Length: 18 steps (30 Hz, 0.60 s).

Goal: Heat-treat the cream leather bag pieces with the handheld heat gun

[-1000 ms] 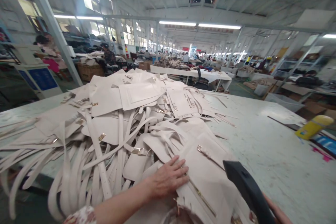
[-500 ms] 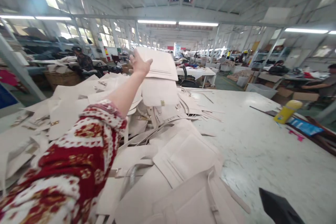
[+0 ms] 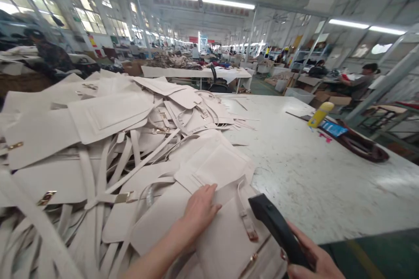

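A large heap of beige leather-like bag pieces (image 3: 108, 117), with straps and gold-coloured buckles, covers the left and middle of the table. My left hand (image 3: 202, 207) lies on the near part of the heap, thumb apart from the fingers, touching a beige bag panel (image 3: 225, 231) with a strap and buckle on it. I cannot see a piece closed in that hand. At the lower right, my right hand (image 3: 310, 255) is wrapped round a black handheld tool (image 3: 278, 226) with a flat, broad end. Its end hovers near the bag panel's right edge.
The white tabletop (image 3: 294, 174) stretches to the right. On it lie a yellow bottle (image 3: 321, 114), a blue packet (image 3: 333, 128) and a dark brown coiled strap (image 3: 366, 150). Beyond are work tables, cardboard boxes (image 3: 330, 98), and a seated person (image 3: 365, 80) at right.
My left hand has let go of the beige piece it held out over the heap and come back to the near panel. The black tool and my right hand have moved further into view.
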Each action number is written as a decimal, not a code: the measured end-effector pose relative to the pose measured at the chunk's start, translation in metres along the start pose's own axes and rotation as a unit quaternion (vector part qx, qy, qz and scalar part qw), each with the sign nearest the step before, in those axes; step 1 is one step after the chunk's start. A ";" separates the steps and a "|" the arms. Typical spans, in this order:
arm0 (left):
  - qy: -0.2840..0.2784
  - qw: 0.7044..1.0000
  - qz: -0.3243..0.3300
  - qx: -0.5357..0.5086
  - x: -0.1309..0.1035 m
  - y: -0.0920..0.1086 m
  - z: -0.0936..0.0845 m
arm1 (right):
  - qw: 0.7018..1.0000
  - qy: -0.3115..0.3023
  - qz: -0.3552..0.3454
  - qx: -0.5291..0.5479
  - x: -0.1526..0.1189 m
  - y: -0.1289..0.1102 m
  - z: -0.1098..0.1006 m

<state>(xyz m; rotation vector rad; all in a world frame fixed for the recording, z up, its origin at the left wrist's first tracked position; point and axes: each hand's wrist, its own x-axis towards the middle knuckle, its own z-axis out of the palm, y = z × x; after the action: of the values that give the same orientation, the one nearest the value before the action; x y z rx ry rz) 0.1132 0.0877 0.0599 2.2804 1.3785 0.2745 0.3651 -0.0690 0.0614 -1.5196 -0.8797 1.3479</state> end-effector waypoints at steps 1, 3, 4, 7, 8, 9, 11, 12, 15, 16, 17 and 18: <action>-0.004 1.000 -0.007 0.006 0.008 0.003 0.006 | 1.000 -0.024 0.009 0.013 0.005 -0.004 0.004; -0.009 1.000 -0.014 0.011 0.022 0.007 0.017 | 0.998 -0.055 0.020 0.030 0.020 -0.011 0.013; -0.011 1.000 -0.011 0.013 0.027 0.009 0.023 | 0.997 -0.065 0.017 0.031 0.030 -0.015 0.018; -0.010 1.000 0.009 0.000 0.035 0.011 0.040 | 0.996 -0.085 -0.012 0.026 0.063 -0.029 0.034; -0.008 1.000 0.007 -0.008 0.037 0.012 0.044 | 0.996 -0.086 -0.024 0.025 0.075 -0.033 0.039; -0.004 1.000 0.000 -0.017 0.038 0.013 0.045 | 0.996 -0.082 -0.035 0.026 0.085 -0.038 0.042; 0.003 0.999 -0.020 -0.033 0.042 0.014 0.041 | 0.996 -0.059 -0.056 0.035 0.098 -0.046 0.040; 0.007 0.999 -0.024 -0.039 0.045 0.014 0.036 | 0.996 -0.043 -0.066 0.040 0.101 -0.049 0.034; 0.038 0.997 -0.021 -0.065 0.057 0.003 0.005 | 0.994 0.004 -0.090 0.055 0.088 -0.055 0.003; 0.070 0.995 -0.025 -0.070 0.062 -0.004 -0.008 | 0.993 0.022 -0.096 0.059 0.079 -0.055 -0.009; 0.104 0.992 -0.035 -0.066 0.066 -0.012 -0.019 | 0.992 0.041 -0.099 0.063 0.068 -0.053 -0.020; 0.135 0.988 -0.051 -0.054 0.071 -0.021 -0.029 | 0.991 0.057 -0.099 0.066 0.056 -0.051 -0.029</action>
<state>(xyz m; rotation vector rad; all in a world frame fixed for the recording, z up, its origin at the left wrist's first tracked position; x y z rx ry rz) 0.1194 0.1659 0.0707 2.1344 1.5656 0.6268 0.4052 -0.0041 0.0901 -1.3563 -0.8294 1.1407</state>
